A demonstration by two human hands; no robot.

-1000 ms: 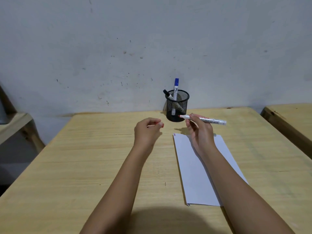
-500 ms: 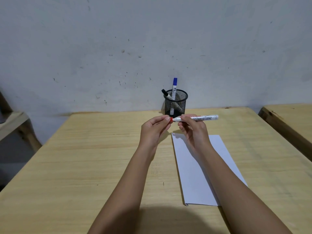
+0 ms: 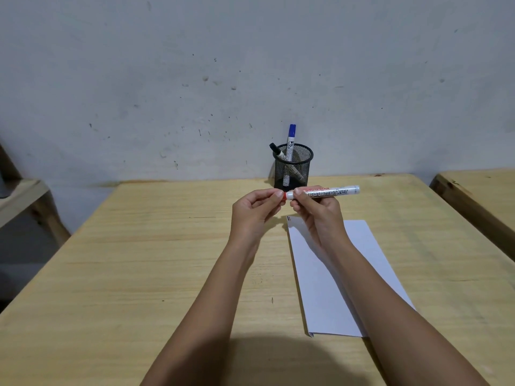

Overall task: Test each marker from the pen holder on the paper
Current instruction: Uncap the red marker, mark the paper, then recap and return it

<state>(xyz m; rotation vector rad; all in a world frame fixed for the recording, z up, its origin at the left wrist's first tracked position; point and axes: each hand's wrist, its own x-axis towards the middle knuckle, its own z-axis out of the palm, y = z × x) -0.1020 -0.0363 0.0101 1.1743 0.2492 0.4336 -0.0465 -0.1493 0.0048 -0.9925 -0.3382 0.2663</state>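
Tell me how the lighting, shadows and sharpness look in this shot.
Head view: soft, even light with no glare; a broad dark shadow on the table at the bottom edge; the marker print reads sharply; wide-angle bending skews the table edges.

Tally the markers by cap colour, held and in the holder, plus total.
Red: 1, the red-capped marker, barrel in the right hand, cap end pinched by the left hand.
Blue: 1, the blue-capped marker, upright in the pen holder.
Black: 1, the black-capped marker, leaning in the holder.
Total: 3
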